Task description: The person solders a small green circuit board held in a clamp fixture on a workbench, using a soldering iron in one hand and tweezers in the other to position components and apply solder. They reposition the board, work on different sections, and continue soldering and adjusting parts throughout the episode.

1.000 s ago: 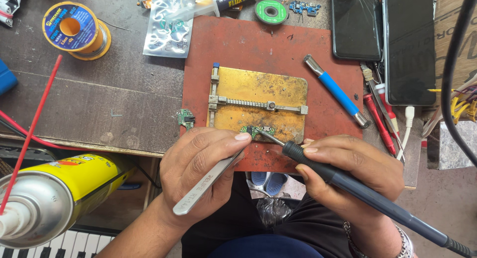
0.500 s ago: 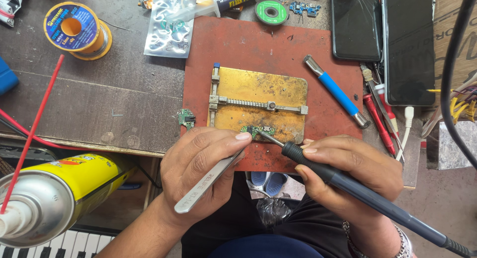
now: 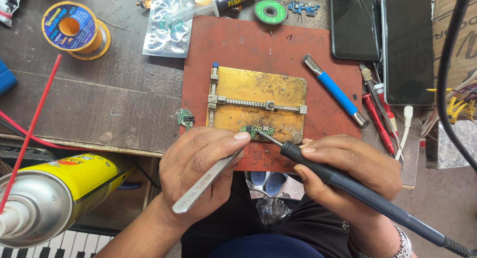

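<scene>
- Left hand (image 3: 198, 173) is curled mostly shut around a pair of metal tweezers (image 3: 208, 181), thumb and forefinger pinched near the tips. The tweezers' long axis runs from the lower left, below the palm, up to the right, and the tips are pressed on a small green circuit board (image 3: 257, 130).
- Right hand (image 3: 350, 171) is closed in a pen-style grip on a soldering iron (image 3: 348, 186), fingers wrapped round the dark grey handle just behind the black collar.
- The iron lies diagonally: its metal tip points up and left and touches the little board, the handle trails off to the lower right corner of the view.
- The little board sits at the near edge of a brass-coloured holder plate (image 3: 258, 101), which lies on a red mat (image 3: 238, 44) at the near edge of the desk (image 3: 99, 99). Both hands hang just off that edge.
- On the mat right of the plate: a blue-handled tool (image 3: 335, 91), lying diagonally.
- Another small green board (image 3: 185, 118) sits just off the mat's left edge.
- Far left corner of the desk has a spool of solder wire (image 3: 74, 29); the far right side has two dark phones (image 3: 382, 29) side by side.
- A yellow spray can (image 3: 54, 193) with a red straw looms in the lower left, below the desk edge.
</scene>
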